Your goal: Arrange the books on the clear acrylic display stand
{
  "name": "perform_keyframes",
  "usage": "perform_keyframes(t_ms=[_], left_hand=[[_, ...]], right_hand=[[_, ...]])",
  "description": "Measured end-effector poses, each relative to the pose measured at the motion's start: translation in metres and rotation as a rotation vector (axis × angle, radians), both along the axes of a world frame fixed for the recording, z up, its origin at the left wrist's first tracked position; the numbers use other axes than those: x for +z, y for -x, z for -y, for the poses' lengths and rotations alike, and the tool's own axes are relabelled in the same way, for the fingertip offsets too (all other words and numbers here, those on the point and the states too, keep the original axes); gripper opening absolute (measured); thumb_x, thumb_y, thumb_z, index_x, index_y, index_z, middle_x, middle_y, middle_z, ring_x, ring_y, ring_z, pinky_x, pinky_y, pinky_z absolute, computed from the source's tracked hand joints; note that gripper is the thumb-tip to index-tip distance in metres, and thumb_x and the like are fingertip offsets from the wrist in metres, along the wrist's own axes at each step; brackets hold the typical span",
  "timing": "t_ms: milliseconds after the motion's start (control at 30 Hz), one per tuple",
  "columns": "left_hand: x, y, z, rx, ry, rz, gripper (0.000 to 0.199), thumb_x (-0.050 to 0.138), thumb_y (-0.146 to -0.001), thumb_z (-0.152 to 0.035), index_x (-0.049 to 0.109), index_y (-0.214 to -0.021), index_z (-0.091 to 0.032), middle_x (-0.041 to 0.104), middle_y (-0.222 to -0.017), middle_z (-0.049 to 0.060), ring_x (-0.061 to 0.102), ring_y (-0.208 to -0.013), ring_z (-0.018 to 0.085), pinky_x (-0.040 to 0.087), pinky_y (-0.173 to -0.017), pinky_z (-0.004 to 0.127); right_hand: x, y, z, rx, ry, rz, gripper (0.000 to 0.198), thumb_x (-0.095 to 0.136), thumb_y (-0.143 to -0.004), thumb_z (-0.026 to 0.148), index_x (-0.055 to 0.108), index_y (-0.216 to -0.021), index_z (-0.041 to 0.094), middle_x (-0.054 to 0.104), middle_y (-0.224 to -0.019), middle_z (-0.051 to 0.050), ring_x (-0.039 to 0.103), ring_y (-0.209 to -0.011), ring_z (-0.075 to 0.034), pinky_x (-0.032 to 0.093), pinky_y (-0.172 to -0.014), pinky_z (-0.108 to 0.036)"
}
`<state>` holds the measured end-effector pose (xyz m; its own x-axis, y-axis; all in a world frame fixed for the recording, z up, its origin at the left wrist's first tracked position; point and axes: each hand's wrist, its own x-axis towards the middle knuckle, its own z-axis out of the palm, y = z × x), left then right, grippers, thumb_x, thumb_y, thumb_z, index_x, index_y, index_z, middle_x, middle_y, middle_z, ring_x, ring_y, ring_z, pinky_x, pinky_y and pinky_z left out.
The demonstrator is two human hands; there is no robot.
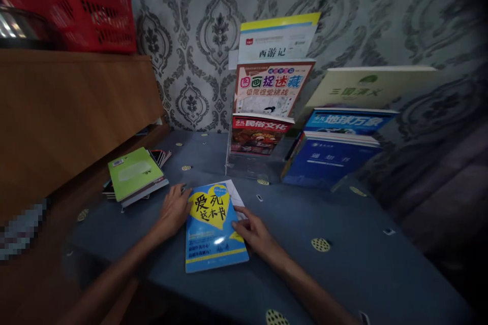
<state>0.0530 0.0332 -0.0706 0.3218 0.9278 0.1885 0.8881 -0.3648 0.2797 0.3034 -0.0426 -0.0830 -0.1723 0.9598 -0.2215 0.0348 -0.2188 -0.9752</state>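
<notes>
A blue book (206, 251) with a yellow heart and large black lettering on its cover lies on the cloth-covered table, angled slightly. Fingers of my left hand (174, 210) close on its upper left edge; a small dark thing shows by the fingertips, too unclear to name. My right hand (254, 231) pinches the right edge, thumb over the cover and the other fingers along the side. From behind the book's upper right corner sticks out a white sheet or booklet (237, 194), mostly hidden.
A clear rack (247, 166) holds upright books, with a red one (259, 137) in front. To its right stand more books, a dark blue one (328, 162) foremost. A stack topped by a green book (135, 175) lies left, near a wooden cabinet (76, 106) bearing a red basket (107, 15).
</notes>
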Motion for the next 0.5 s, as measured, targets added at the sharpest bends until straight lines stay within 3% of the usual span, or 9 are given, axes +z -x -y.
perform_keyframes(t_ms=[133, 300, 500], left_hand=[[0.003, -0.015, 0.0, -0.034, -0.001, -0.102, 0.035, 0.039, -0.096, -0.021, 0.058, -0.125, -0.016, 0.055, -0.138, 0.015, 0.048, -0.128, 0.029, 0.044, -0.104, 0.047], [-0.008, -0.019, -0.008, -0.078, -0.082, -0.076, 0.035, 0.04, -0.097, -0.023, 0.057, -0.127, -0.016, 0.059, -0.132, 0.014, 0.052, -0.123, 0.029, 0.045, -0.104, 0.048], [-0.017, -0.029, -0.024, -0.217, -0.087, -0.07, 0.047, 0.04, -0.093, -0.014, 0.05, -0.139, -0.016, 0.05, -0.146, 0.016, 0.035, -0.144, 0.03, 0.04, -0.112, 0.051]], right_hand=[[0.002, -0.001, 0.003, -0.013, -0.026, 0.015, 0.075, 0.066, -0.073, 0.059, 0.046, -0.133, 0.018, 0.059, -0.065, 0.006, 0.056, -0.049, -0.012, 0.041, -0.039, -0.022], [0.005, -0.002, 0.006, 0.014, -0.022, 0.007, 0.077, 0.062, -0.077, 0.06, 0.039, -0.139, 0.019, 0.059, -0.068, 0.006, 0.056, -0.051, -0.012, 0.042, -0.041, -0.022], [0.001, -0.004, 0.005, -0.009, -0.013, 0.015, 0.071, 0.061, -0.08, 0.056, 0.043, -0.137, 0.018, 0.06, -0.071, 0.004, 0.056, -0.05, -0.012, 0.043, -0.042, -0.023]])
